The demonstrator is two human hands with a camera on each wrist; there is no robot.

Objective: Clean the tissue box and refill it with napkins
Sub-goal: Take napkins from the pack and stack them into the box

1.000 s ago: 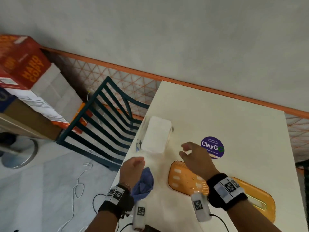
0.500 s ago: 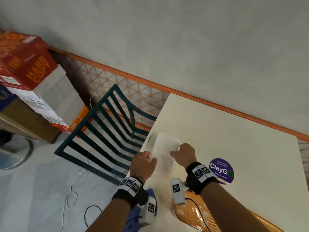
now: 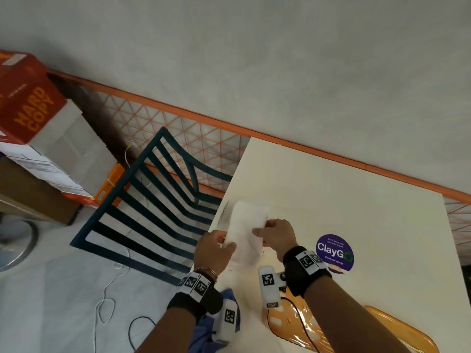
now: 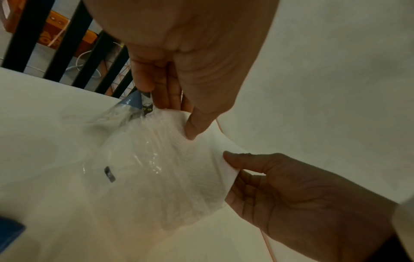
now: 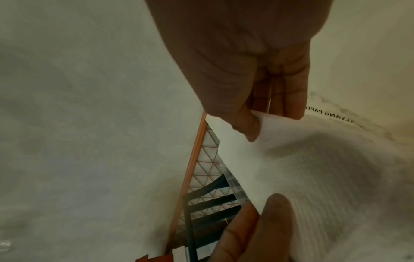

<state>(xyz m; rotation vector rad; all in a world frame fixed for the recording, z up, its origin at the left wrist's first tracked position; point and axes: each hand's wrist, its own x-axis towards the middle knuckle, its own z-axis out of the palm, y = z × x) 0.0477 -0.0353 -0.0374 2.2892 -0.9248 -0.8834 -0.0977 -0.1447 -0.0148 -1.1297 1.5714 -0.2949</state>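
Napkins (image 3: 248,233), a white stack in clear wrap, pinched between left hand (image 3: 214,250) and right hand (image 3: 276,236) at centre frame, over the cream table (image 3: 356,200); green chair (image 3: 153,200) left, grey wall (image 3: 254,59) above

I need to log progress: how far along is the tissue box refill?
Cleaning looks over: the blue cloth lies set aside by the table edge. In hand: the left hand and right hand both grip the plastic-wrapped white napkin stack. Left: loading napkins into the box, which I can't clearly identify here.
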